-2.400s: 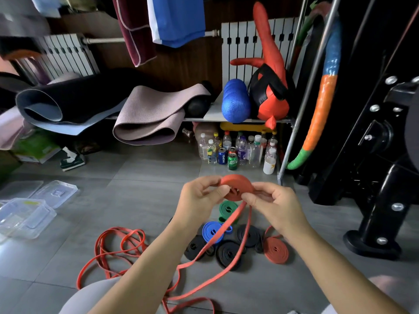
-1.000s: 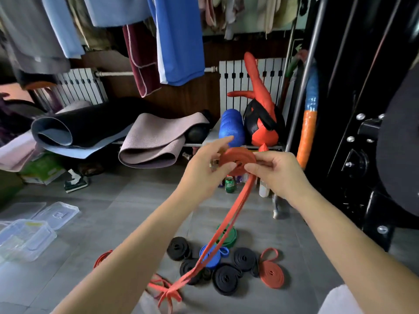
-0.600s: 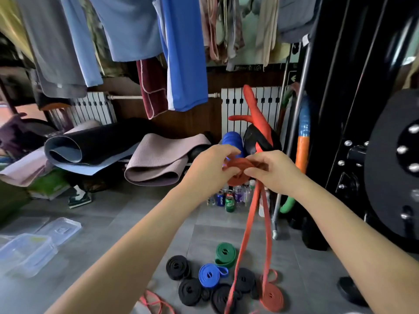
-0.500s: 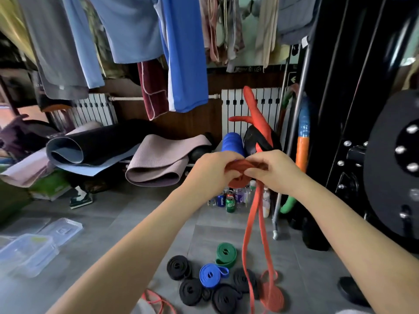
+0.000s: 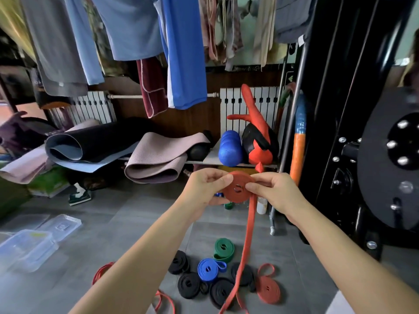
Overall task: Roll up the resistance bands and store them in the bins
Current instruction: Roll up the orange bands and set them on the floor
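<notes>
Hands both raised well above the floor (image 5: 127, 223), forearms converging from lower left and lower right. Left hand (image 5: 205, 188) grips the red band coil (image 5: 238, 189) at its left edge: thumb on the near face at the rim, fingers curled under and behind. Right hand (image 5: 275, 192) pinches the coil's right side, thumb tip pressed close to the centre hole, remaining fingers curled behind. Coil sits in the air between the two hands, flat face toward the camera. Loose tail (image 5: 248, 234) drops from the coil's lower right edge down to the floor, crossing in front of the rolled bands lying there: green roll (image 5: 223, 249), blue roll (image 5: 208, 269), several black rolls (image 5: 189, 284), one red roll (image 5: 268, 288), all close together. Clear plastic bin (image 5: 29, 252) on the floor at far left, well apart from the rolls, a clear lid (image 5: 60, 226) just beside it.
</notes>
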### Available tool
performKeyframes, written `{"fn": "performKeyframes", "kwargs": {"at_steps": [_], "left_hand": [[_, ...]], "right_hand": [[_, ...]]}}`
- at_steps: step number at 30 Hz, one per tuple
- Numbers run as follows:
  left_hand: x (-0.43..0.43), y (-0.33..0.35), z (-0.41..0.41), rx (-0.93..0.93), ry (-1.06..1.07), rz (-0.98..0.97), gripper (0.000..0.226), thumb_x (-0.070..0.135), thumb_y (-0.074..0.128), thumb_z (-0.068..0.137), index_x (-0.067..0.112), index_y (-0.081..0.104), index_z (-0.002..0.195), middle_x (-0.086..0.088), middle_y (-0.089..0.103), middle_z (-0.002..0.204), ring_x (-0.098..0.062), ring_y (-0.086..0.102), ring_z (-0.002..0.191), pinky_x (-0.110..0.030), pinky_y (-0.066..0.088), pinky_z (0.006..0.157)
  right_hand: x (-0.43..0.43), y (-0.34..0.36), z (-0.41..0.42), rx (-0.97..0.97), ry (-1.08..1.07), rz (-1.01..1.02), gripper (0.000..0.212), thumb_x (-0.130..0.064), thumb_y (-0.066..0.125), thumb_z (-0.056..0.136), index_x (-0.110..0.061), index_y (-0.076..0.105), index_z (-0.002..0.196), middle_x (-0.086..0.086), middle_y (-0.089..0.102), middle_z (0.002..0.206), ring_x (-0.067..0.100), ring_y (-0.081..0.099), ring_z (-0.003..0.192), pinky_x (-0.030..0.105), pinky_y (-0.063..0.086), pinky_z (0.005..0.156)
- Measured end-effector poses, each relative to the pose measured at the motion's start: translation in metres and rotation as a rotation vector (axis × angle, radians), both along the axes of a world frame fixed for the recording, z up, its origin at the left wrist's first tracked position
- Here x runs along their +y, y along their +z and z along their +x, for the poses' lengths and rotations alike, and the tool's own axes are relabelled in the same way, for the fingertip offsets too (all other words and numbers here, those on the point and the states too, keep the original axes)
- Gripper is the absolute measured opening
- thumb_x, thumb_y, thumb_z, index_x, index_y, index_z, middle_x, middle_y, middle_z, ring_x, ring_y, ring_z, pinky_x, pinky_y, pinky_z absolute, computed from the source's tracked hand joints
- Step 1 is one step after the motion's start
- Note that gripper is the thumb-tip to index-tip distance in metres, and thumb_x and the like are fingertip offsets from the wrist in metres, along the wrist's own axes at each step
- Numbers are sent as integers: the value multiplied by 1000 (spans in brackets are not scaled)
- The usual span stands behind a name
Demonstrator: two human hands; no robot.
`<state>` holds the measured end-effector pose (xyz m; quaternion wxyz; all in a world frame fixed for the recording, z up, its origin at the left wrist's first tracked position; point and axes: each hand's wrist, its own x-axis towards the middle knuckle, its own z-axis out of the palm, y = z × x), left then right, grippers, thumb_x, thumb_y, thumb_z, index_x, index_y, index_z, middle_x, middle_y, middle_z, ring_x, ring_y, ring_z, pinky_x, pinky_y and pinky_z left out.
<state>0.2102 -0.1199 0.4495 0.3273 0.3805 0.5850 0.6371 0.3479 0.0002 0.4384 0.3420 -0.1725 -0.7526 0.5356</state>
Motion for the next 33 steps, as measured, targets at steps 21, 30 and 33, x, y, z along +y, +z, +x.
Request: {"fn": "performKeyframes", "kwargs": {"at_steps": [21, 30, 33], "left_hand": [[12, -43, 8, 65, 173, 134, 34, -4, 66, 81, 27, 69, 95, -5, 71, 96, -11, 69, 80, -26, 56, 61], [16, -97, 1, 574, 142, -127, 36, 12, 67, 84, 36, 57, 108, 12, 60, 114, -6, 59, 105, -26, 54, 82], [18, -109, -6, 971, 30, -174, 39, 28, 63, 86, 37, 56, 123, 23, 60, 112, 3, 53, 101, -16, 45, 84]], "right_hand": [[2, -46, 9, 50, -72, -118, 20, -2, 73, 75, -18, 70, 86, -10, 72, 70, 2, 68, 68, 10, 50, 65], [9, -95, 6, -141, -33, -49, 19, -5, 70, 80, -21, 72, 88, -10, 74, 77, 4, 69, 75, 18, 52, 69], [13, -105, 1, -288, -11, 121, 17, -13, 72, 80, -27, 73, 90, -19, 70, 71, -2, 66, 70, 17, 50, 67]]}}
